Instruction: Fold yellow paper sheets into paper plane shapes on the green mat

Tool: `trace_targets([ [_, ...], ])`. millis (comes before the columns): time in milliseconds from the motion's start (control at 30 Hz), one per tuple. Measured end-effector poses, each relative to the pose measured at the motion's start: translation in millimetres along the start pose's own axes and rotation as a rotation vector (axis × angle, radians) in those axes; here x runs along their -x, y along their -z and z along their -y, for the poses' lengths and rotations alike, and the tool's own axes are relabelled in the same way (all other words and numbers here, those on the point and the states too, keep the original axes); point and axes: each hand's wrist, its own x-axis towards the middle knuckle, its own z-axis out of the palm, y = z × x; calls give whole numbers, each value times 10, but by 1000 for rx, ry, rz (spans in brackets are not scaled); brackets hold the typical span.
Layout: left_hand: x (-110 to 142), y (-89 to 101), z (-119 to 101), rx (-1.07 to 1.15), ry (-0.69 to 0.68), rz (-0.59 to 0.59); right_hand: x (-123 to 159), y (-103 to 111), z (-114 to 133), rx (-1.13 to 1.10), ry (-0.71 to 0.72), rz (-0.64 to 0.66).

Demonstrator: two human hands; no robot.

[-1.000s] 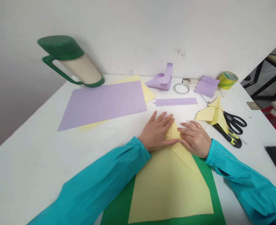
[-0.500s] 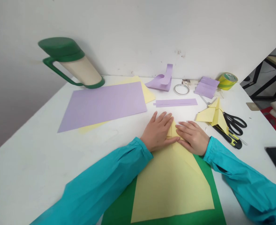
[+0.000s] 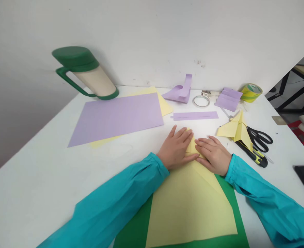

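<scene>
Everything in the head view sits slightly lower and further right than half a second ago, while our left hand and right hand barely shift on the folded yellow paper sheet. Our left lies flat, fingers a little spread; our right keeps its fingers together, thumb apart. We judge we are pressing creases at the tip; the next move calls for firm, even pressure with edges aligned. The sheet runs toward six o'clock over one green sheet. From our two hands we count one paper plane at two o'clock, one pair of scissors and one utility knife near three, one large purple sheet at ten.
</scene>
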Motion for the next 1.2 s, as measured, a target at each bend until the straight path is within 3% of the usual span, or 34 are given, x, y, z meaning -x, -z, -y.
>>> trace_targets([
  [567, 4, -45, -65, -90, 18, 21, -33, 23, 77, 103, -27, 168],
  [1000, -14, -41, 2, -62, 26, 2, -8, 21, 70, 15, -46, 87],
  [1200, 2, -60, 35, 5, 29, 33, -180, 24, -67, 29, -163, 50],
])
